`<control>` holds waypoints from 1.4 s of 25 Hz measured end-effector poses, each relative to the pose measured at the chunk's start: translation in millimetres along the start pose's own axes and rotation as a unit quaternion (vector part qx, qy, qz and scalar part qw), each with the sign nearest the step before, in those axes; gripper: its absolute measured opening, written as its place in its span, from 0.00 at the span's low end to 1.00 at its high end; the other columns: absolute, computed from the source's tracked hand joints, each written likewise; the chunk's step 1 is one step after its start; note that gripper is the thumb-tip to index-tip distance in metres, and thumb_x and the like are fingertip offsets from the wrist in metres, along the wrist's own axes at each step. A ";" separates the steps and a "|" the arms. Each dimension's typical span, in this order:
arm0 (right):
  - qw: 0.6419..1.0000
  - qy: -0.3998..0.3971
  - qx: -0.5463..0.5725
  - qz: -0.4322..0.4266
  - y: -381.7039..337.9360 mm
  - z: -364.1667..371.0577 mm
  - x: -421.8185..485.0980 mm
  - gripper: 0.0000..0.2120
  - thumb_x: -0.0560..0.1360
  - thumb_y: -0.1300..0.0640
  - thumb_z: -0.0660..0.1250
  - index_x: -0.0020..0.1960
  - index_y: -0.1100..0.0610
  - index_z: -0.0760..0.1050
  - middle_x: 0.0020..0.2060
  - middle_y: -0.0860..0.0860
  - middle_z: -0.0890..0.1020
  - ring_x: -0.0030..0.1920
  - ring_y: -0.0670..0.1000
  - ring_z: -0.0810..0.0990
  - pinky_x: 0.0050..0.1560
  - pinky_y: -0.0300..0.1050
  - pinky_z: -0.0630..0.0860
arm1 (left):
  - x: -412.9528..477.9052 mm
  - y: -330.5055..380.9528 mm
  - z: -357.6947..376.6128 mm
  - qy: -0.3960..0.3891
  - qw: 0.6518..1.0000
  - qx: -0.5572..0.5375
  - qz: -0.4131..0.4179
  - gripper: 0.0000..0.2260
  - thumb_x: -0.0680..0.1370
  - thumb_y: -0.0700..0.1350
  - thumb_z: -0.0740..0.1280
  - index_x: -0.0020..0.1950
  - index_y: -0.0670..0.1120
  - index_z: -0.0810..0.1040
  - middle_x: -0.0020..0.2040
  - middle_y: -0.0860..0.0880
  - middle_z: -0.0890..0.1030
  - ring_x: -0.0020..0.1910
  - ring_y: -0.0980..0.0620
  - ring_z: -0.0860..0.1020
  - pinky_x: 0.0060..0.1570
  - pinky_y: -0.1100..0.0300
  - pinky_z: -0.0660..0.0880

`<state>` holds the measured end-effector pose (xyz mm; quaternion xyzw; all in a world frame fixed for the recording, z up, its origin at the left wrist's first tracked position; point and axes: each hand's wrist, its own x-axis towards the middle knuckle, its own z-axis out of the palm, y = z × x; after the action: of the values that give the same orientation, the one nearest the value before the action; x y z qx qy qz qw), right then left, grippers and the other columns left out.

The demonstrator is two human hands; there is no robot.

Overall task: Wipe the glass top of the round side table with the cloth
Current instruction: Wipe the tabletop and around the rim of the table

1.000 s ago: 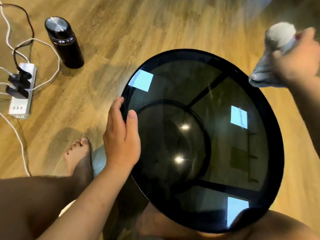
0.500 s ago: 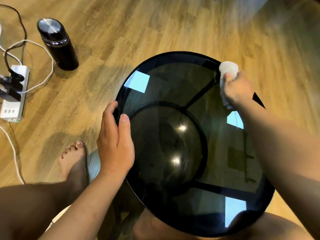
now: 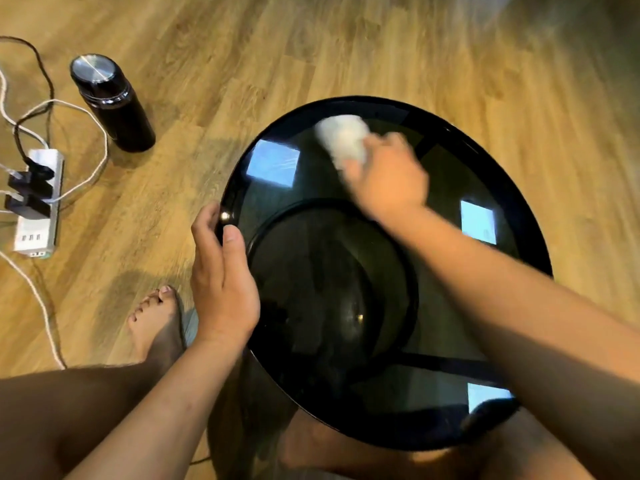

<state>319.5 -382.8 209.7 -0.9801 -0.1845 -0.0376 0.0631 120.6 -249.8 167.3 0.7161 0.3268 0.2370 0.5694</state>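
Note:
The round side table [image 3: 519,188] has a dark glass top in a black rim and fills the middle and right of the head view. My right hand [image 3: 388,178] presses a bunched white cloth [image 3: 343,140] onto the far part of the glass, blurred by motion. My left hand [image 3: 221,275] grips the table's left rim, thumb on the glass and fingers curled over the edge. A black frame shows through the glass beneath.
A black flask [image 3: 110,102] with a steel lid stands on the wooden floor at the upper left. A white power strip [image 3: 38,206] with plugs and cables lies at the far left. My bare foot [image 3: 156,323] rests left of the table.
My right hand brought the cloth down from beyond the right rim onto the glass and swept it left across the far part. My left hand stayed on the left rim.

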 end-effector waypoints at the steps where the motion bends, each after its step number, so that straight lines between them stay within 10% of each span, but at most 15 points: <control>1: 0.997 0.001 -0.034 0.074 57.2 -14.4 3.1 0.21 0.76 0.43 0.58 0.59 0.57 0.74 0.56 0.62 0.76 0.58 0.64 0.75 0.52 0.55 0.76 | -1.0 -0.9 0.4 0.003 1.000 -0.004 -0.001 0.21 0.81 0.55 0.50 0.73 0.52 0.62 0.67 0.60 0.67 0.56 0.80 0.65 0.50 0.85 0.56; 7: 0.964 -0.004 -0.051 0.262 133.3 -39.6 -22.6 0.21 0.79 0.47 0.57 0.55 0.65 0.74 0.53 0.69 0.80 0.55 0.71 0.77 0.56 0.58 0.73 | 0.0 -3.6 0.5 0.005 1.000 -0.011 -0.022 0.22 0.80 0.58 0.50 0.73 0.55 0.62 0.74 0.55 0.67 0.68 0.61 0.65 0.63 0.68 0.60; 11: 0.993 0.008 -0.021 0.116 -27.2 -6.9 -75.0 0.18 0.78 0.44 0.60 0.54 0.57 0.77 0.49 0.60 0.82 0.50 0.64 0.81 0.43 0.49 0.71 | 3.4 -0.1 -2.3 0.005 0.999 -0.031 -0.016 0.21 0.81 0.56 0.51 0.73 0.53 0.63 0.72 0.52 0.69 0.65 0.63 0.67 0.58 0.76 0.61; 15: 0.988 -0.056 0.123 -0.072 -150.8 2.6 -124.0 0.15 0.75 0.44 0.65 0.55 0.53 0.78 0.45 0.56 0.80 0.42 0.60 0.82 0.36 0.44 0.63 | 1.3 -4.7 -7.0 0.034 0.979 -0.183 -0.079 0.24 0.78 0.52 0.55 0.70 0.42 0.64 0.57 0.48 0.75 0.50 0.60 0.75 0.53 0.64 0.70; 18: 0.991 -0.080 0.077 -0.068 -68.9 -9.0 -112.2 0.16 0.75 0.48 0.64 0.60 0.51 0.74 0.50 0.56 0.76 0.46 0.63 0.80 0.39 0.48 0.67 | -4.5 -9.8 -9.0 0.013 0.995 -0.086 -0.043 0.23 0.78 0.56 0.55 0.71 0.49 0.64 0.63 0.54 0.74 0.56 0.67 0.73 0.58 0.68 0.66; 25: 0.962 -0.036 -0.041 0.267 204.3 -64.7 -114.4 0.22 0.74 0.46 0.55 0.58 0.61 0.72 0.51 0.70 0.79 0.51 0.71 0.78 0.51 0.59 0.77 | -1.4 -13.2 -7.7 -0.029 0.998 -0.035 -0.049 0.24 0.80 0.59 0.52 0.75 0.55 0.58 0.76 0.51 0.65 0.71 0.55 0.65 0.71 0.55 0.60; 30: 0.984 0.007 -0.069 0.165 45.1 -24.3 -171.6 0.18 0.78 0.45 0.61 0.59 0.57 0.74 0.47 0.62 0.80 0.44 0.65 0.81 0.40 0.50 0.70 | -3.2 -6.2 -7.5 -0.041 0.996 -0.009 -0.083 0.25 0.81 0.57 0.51 0.77 0.51 0.60 0.75 0.49 0.67 0.73 0.49 0.65 0.73 0.52 0.60; 35: 0.989 -0.066 0.107 -0.079 -121.3 -9.7 -227.2 0.19 0.74 0.47 0.67 0.62 0.54 0.75 0.46 0.57 0.78 0.39 0.59 0.80 0.33 0.45 0.64 | 12.4 15.8 -22.1 -0.159 0.925 -0.285 -0.192 0.31 0.83 0.61 0.44 0.72 0.41 0.70 0.69 0.40 0.75 0.68 0.44 0.74 0.69 0.49 0.68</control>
<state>63.4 -353.2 210.6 -0.9503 -0.2685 0.0417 0.1519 116.4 -228.2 187.5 0.4751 0.2821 0.0894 0.8287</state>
